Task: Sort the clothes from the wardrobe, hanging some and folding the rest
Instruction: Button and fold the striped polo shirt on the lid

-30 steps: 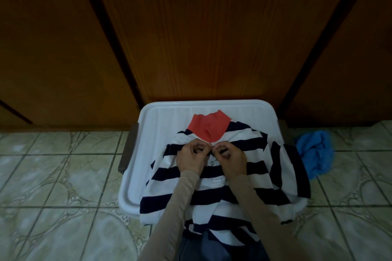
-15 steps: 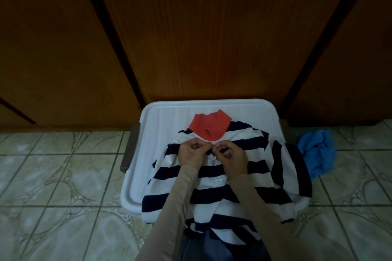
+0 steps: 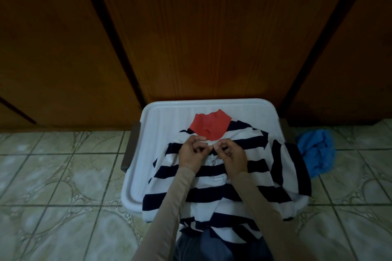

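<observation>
A striped polo shirt (image 3: 214,178), navy and white with a red collar (image 3: 209,126), lay face up on a white plastic tray (image 3: 157,133) that sat on the tiled floor (image 3: 53,176) against the closed wardrobe doors (image 3: 191,38). The collar pointed to the tray's far edge; the hem spilled over its near edge toward the person, and 1 sleeve draped past its right edge. Both hands worked at the top of the placket just below the collar: the left hand (image 3: 192,153) had its fingers curled and pinching the left flap, and the right hand (image 3: 230,154) pinched the opposite flap, their fingertips nearly meeting over what looked like the top button. A 2nd button showed just beneath them. The step in hand seemed to be fastening that top button before folding. To do it well, 1 hand should hold the buttonhole edge taut and flat while the other tips the button edgewise and pushes it through, rather than dragging the cloth. The placket should be kept straight along the shirt's centre so the stripes line up and the collar sits evenly. Afterwards the front would want smoothing toward the tray's side edges before the sleeves were turned in. A crumpled blue cloth (image 3: 316,150) lay on the floor just beyond the tray's right edge.
</observation>
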